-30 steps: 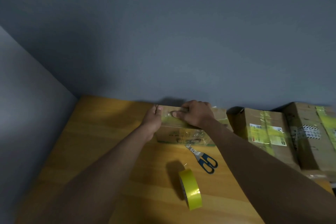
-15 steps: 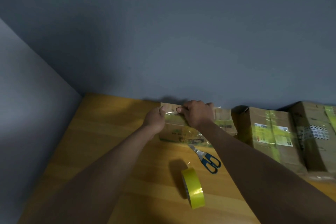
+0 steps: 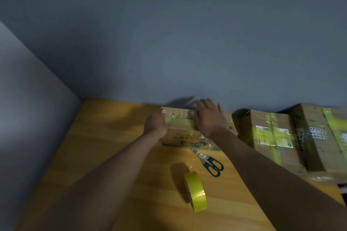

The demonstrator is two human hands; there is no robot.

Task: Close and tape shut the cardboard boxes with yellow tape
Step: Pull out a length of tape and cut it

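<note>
Up close, a small brown cardboard box (image 3: 180,133) sits at the back of the wooden table (image 3: 105,152), against the wall. Left hand (image 3: 155,124) grips its left edge; right hand (image 3: 209,118) presses flat, fingers spread, on the yellow tape strip (image 3: 180,123). A yellow tape roll (image 3: 196,191) and blue-handled scissors (image 3: 208,162) lie nearer

The wooden surface (image 3: 105,155) fills the corner of the room, its far edge against the wall. A small cardboard box (image 3: 180,135) with a strip of yellow tape across its top sits at the back, and just to its right two larger taped boxes (image 3: 270,137) stand side by side along the same wall. In front of the small box lie blue-handled scissors (image 3: 208,162), blades pointing toward it, and nearer still a roll of yellow tape (image 3: 196,191) stands on edge.
</note>
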